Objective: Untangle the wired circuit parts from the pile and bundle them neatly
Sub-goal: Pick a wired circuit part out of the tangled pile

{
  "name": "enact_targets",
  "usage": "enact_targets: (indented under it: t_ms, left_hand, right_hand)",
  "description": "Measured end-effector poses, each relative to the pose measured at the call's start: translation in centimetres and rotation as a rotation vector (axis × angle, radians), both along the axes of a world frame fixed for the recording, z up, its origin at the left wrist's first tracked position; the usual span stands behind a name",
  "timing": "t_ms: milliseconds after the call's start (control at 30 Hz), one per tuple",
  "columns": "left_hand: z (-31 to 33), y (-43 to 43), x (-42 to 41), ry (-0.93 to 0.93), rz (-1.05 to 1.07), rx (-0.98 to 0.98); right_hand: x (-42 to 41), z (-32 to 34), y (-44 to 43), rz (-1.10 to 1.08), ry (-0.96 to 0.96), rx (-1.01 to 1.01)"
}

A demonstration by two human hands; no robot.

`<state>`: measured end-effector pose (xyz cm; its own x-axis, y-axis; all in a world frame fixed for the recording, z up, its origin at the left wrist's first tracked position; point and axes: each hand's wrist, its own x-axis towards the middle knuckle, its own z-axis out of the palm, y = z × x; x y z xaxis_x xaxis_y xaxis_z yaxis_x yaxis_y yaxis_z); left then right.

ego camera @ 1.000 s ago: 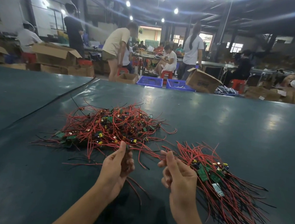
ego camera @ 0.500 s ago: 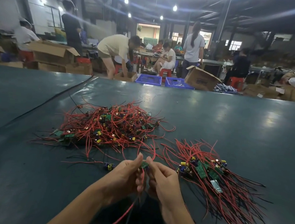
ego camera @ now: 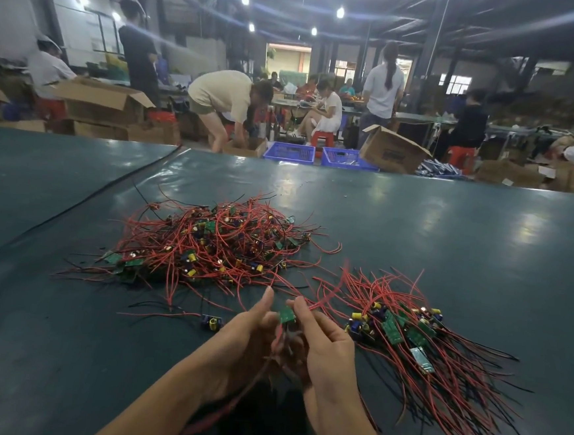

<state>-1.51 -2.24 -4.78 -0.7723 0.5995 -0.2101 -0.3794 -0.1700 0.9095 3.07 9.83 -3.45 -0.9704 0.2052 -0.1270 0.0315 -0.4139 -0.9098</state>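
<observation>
A tangled pile (ego camera: 214, 246) of small green circuit boards with red and black wires lies on the dark green table (ego camera: 449, 237), ahead and to the left. A sorted bundle (ego camera: 416, 344) with wires fanned toward me lies at the right. My right hand (ego camera: 326, 354) pinches one small green board (ego camera: 287, 315) between thumb and fingers. My left hand (ego camera: 244, 344) sits close against it, fingers curled around that part's red wires, which trail down blurred between the hands. One loose part (ego camera: 211, 322) with a yellow capacitor lies just left of my left hand.
A seam (ego camera: 102, 192) between two table covers runs diagonally at the left. Beyond the table's far edge stand cardboard boxes (ego camera: 392, 150), two blue crates (ego camera: 289, 152), red stools and several people working.
My hands came together from apart. They took up one green board, whose wires now hang between them. One loose part appeared on the table to the left.
</observation>
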Motion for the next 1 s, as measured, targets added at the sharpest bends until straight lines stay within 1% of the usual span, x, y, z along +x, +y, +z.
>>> enact_targets:
  t_ms: [67, 100, 167, 233, 333, 400, 500, 633, 733, 867, 1000]
  left_hand:
    - [-0.1, 0.4, 0.2, -0.103, 0.043, 0.087]
    - [-0.2, 0.5, 0.3, -0.093, 0.054, 0.103]
    - [-0.8, 0.9, 0.4, 0.037, 0.060, 0.049]
    - [-1.0, 1.3, 0.8, 0.167, 0.089, 0.016]
    - [-1.0, 1.7, 1.1, 0.268, 0.172, 0.029]
    - [-1.0, 1.6, 1.0, 0.316, 0.233, 0.040]
    - [-0.8, 1.2, 0.5, 0.386, 0.273, 0.033]
    - [-0.7, 1.0, 0.2, 0.541, 0.223, -0.076]
    - [-0.5, 1.0, 0.2, 0.587, 0.165, -0.123]
    - [-0.3, 0.6, 0.3, 0.641, 0.097, -0.188]
    - [0.0, 0.2, 0.3, 0.639, 0.053, -0.197]
  right_hand:
    - [-0.1, -0.1, 0.0, -0.067, 0.010, -0.045]
    - [-0.1, -0.1, 0.0, -0.102, 0.025, -0.059]
    - [-0.1, -0.1, 0.1, -0.152, 0.052, -0.066]
    - [0.0, 0.1, 0.1, -0.140, 0.070, -0.049]
    - [0.1, 0.2, -0.1, -0.080, 0.071, -0.011]
    - [0.3, 0.1, -0.4, -0.038, 0.070, 0.048]
    - [0.2, 0.0, -0.5, -0.041, 0.074, 0.064]
    - [-0.5, 0.2, 0.6, -0.113, 0.037, 0.026]
    - [-0.9, 0.2, 1.7, -0.194, 0.006, 0.014]
    - [-1.3, 0.0, 3.5, -0.273, -0.008, -0.085]
    - [-1.5, 0.0, 4.5, -0.320, 0.024, -0.181]
